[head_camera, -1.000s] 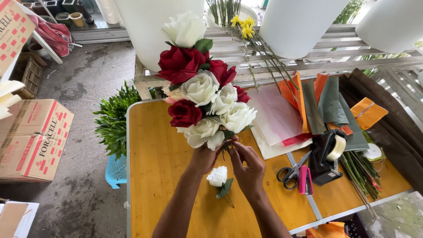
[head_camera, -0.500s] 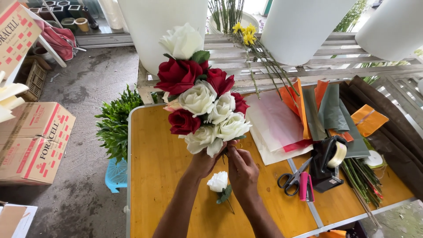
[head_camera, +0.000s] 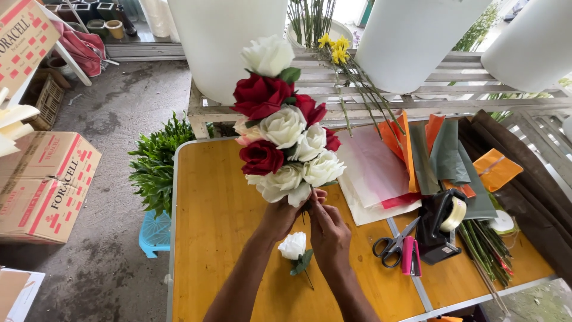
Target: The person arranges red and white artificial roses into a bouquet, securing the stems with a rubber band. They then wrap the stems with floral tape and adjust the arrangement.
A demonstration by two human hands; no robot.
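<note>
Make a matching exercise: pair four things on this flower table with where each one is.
Things:
1. rose bouquet
2. single white rose
3. scissors
4. tape dispenser

Places:
A. lying on the table between the forearms
B. held up by both hands
C. right of the scissors
D. flat beside a pink stapler

Pairs: 1-B, 2-A, 3-D, 4-C

A: Where is the single rose (head_camera: 293, 245)?

B: I see it on the table (head_camera: 214, 203), lower centre, below the bouquet (head_camera: 285, 128). Scissors (head_camera: 391, 245) lie right; tape dispenser (head_camera: 442, 223) further right.
</note>
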